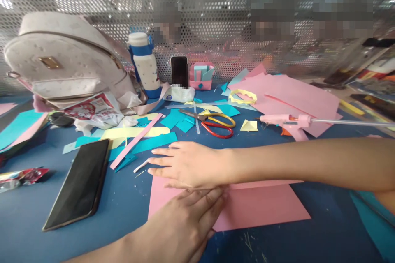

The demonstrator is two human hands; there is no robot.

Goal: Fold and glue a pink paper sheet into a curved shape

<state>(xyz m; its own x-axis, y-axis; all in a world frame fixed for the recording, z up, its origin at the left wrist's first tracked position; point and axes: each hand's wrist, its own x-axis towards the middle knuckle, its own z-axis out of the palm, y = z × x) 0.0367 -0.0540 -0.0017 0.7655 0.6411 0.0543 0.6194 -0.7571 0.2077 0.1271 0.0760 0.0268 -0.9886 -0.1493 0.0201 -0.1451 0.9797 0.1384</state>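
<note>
A sheet of pink paper [265,206] lies on the blue table in front of me, with a raised fold or second layer along its far edge. My right hand [191,165] is laid flat across the far left part of the paper, palm down, fingers stretched out to the left. My left hand [191,218] rests on the paper just below it, fingers extended to the right and touching near the right wrist; its thumb is mostly hidden. Neither hand visibly grasps anything. By the right fingertips lies a small white rolled strip [141,167].
Scissors [212,123], a pink glue gun [293,123] and blue and yellow paper scraps [154,143] lie beyond my hands. A phone [82,181] is at left. Behind are a backpack [68,57], a bottle [145,65], an upright phone [179,70] and pink sheets [296,92] against a perforated metal screen [210,20].
</note>
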